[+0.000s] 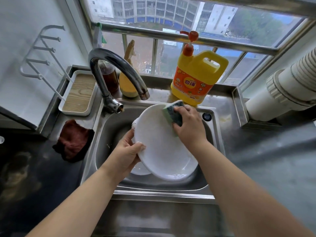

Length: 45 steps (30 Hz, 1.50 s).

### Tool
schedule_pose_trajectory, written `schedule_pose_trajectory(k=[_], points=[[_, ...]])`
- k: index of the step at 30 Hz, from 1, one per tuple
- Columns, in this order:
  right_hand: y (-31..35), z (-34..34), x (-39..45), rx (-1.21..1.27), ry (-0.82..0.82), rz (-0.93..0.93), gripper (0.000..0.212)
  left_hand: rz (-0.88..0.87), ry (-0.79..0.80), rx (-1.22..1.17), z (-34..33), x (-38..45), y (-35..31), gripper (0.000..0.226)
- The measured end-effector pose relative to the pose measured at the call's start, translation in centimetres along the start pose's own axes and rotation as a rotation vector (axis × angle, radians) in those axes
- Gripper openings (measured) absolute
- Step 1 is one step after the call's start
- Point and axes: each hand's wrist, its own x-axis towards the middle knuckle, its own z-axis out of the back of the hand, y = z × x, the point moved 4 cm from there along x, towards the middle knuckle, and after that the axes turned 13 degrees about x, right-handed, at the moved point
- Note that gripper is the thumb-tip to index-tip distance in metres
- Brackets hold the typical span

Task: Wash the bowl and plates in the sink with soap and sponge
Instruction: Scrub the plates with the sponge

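A white plate [162,147] was held tilted over the steel sink [109,134], its near edge low in the basin. The left hand [126,153] gripped the plate's left rim, thumb curled over the front and fingers behind it. The right hand [189,125] clamped a green-and-dark sponge [172,113] against the plate's far right part, fingers curled over the sponge. Another white dish [140,170] lay in the basin beneath the plate. A yellow soap bottle [196,79] with a red pump stood on the far ledge, right of the curved tap [116,69]. A dark red cloth [73,141] lay left of the sink.
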Motion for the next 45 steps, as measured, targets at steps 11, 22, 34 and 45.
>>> schedule_pose_trajectory(k=[11,22,34,45], points=[[-3.2,0.3,-6.7,-0.116,0.142,-0.237,0.052,0.01,-0.21,-0.076,1.3,0.6,0.3,0.05],[1.2,-2.5,-11.1,0.213,0.266,0.008,0.055,-0.022,-0.28,-0.076,0.7,1.1,-0.3,0.039],[-5.0,4.8,-4.9,-0.024,0.021,-0.033,0.067,0.115,-0.268,-0.028,3.2,0.4,-0.5,0.028],[-3.2,5.6,-7.7,0.057,0.435,-0.106,0.107,0.178,-0.316,-0.085,5.8,1.1,-0.4,0.033]])
